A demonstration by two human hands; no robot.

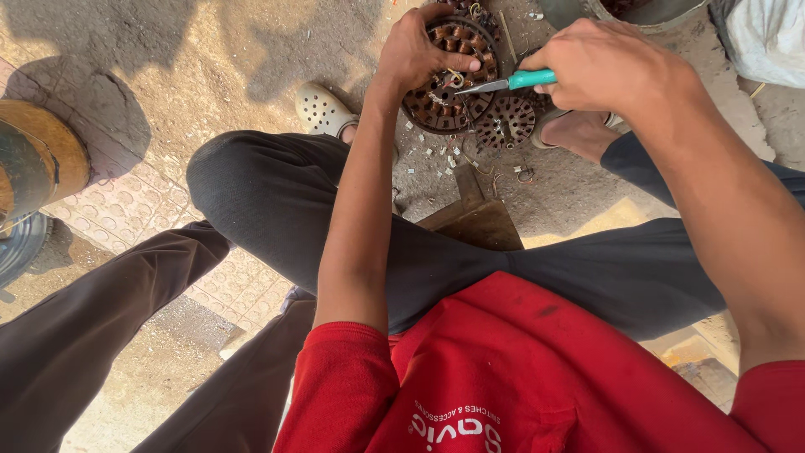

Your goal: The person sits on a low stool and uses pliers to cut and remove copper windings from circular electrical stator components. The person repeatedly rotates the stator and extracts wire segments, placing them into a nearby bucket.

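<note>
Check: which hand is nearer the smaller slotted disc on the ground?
Right. The right hand, holding the teal-handled tool, hovers just above-right of the smaller disc; the left hand grips the larger disc farther left.

Your left hand (419,52) covers the upper-left of the slotted metal disc (450,77) — its top rim runs off frame. Your right hand (608,69) hides the tool handle (532,80)'s end — scattered bits (440,155) too small to identify.

We find the scene in bright, hard daylight. Dark, sharp-edged shadows fall across the ground (210,59) at far left. A sunlit patch glares at near right. Focus is crisp at the centre; the edges show slight wide-angle stretch. We note no motion blur.
</note>
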